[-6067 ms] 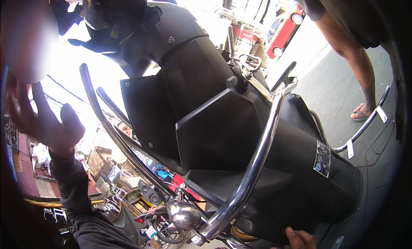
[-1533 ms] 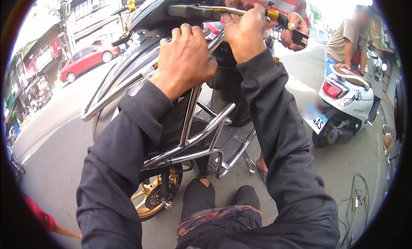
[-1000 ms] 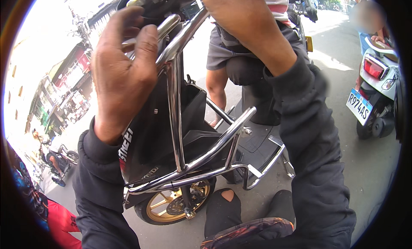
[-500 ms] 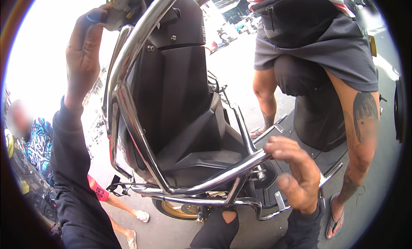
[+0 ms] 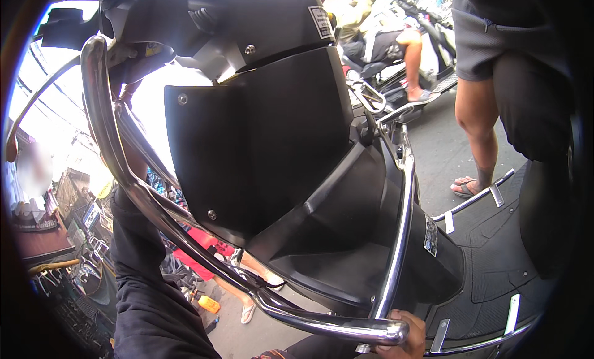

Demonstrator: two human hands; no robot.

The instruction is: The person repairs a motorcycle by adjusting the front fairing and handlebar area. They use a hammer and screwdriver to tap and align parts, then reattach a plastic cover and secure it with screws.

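Note:
A scooter's black body panel (image 5: 266,148) fills the middle, with a chrome guard frame (image 5: 164,215) running round it. Low at the front, my right hand (image 5: 411,339) grips the rounded end of a chrome tube, its fingers partly hidden behind the metal. My left arm (image 5: 148,266) reaches up on the left, passing behind the chrome bars. Only a bit of my left hand (image 5: 128,93) shows, under the black upper cowl (image 5: 167,21), and its fingers are hidden. Silver screws hold the panel's corners.
A person in grey shorts (image 5: 479,43) stands at the right by the ribbed footboard (image 5: 482,272). Another person sits on a motorcycle (image 5: 383,68) behind. Someone in red shorts (image 5: 198,254) is at the left, near an orange bottle (image 5: 209,304) and a cluttered stall (image 5: 68,235).
My right hand, loosely curved at the tube before, now closes round its end. My left hand has gone mostly out of sight behind the bars. The view has shifted closer to the scooter.

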